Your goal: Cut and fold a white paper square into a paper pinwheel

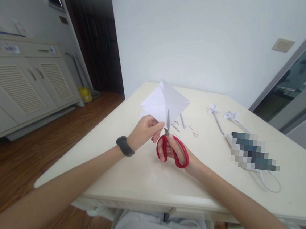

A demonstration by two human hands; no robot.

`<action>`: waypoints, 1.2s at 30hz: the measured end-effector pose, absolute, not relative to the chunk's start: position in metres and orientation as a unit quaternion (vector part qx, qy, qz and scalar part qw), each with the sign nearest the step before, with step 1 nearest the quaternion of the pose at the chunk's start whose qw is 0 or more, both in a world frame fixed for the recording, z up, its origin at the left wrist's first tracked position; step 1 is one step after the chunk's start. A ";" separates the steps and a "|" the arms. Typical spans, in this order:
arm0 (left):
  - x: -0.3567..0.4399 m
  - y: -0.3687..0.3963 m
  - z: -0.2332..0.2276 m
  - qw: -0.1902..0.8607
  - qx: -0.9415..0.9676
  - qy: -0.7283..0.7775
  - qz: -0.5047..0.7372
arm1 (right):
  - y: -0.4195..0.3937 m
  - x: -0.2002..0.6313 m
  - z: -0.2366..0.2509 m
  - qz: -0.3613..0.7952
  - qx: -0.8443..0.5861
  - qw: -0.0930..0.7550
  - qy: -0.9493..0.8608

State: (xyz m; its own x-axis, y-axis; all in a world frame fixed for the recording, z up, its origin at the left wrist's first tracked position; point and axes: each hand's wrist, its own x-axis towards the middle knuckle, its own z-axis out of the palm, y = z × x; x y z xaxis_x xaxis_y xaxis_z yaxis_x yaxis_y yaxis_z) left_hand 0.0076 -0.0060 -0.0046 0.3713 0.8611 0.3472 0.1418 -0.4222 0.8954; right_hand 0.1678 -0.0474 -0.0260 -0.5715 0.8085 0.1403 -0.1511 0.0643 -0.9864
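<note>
A creased white sheet of paper [157,102] is held up over the table by my left hand [147,128], its fingers pinched on the near corner. My right hand [176,151] grips red-handled scissors [179,157], with fingers through the loops. The scissor blades are parted and point away from me at the paper's near edge. Whether they touch the paper I cannot tell. Just beyond the scissors lie a short rolled paper tube [183,120] and small paper scraps [195,134].
Two white paper pinwheels on rolled sticks, a nearer one [218,119] and another [232,116], lie right of the scraps. A pixelated object with a white cord [271,189] rests on the right side of the cream table [103,171]. A wall stands behind the table.
</note>
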 end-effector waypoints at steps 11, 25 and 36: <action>0.007 -0.006 -0.004 0.414 0.722 0.350 0.430 | -0.046 0.169 -0.029 0.626 -0.257 0.388 -0.627; 0.007 -0.007 -0.004 0.416 0.722 0.351 0.428 | -0.046 0.168 -0.025 0.620 -0.265 0.384 -0.631; 0.008 -0.006 -0.006 0.418 0.726 0.342 0.425 | -0.047 0.167 -0.027 0.632 -0.251 0.395 -0.618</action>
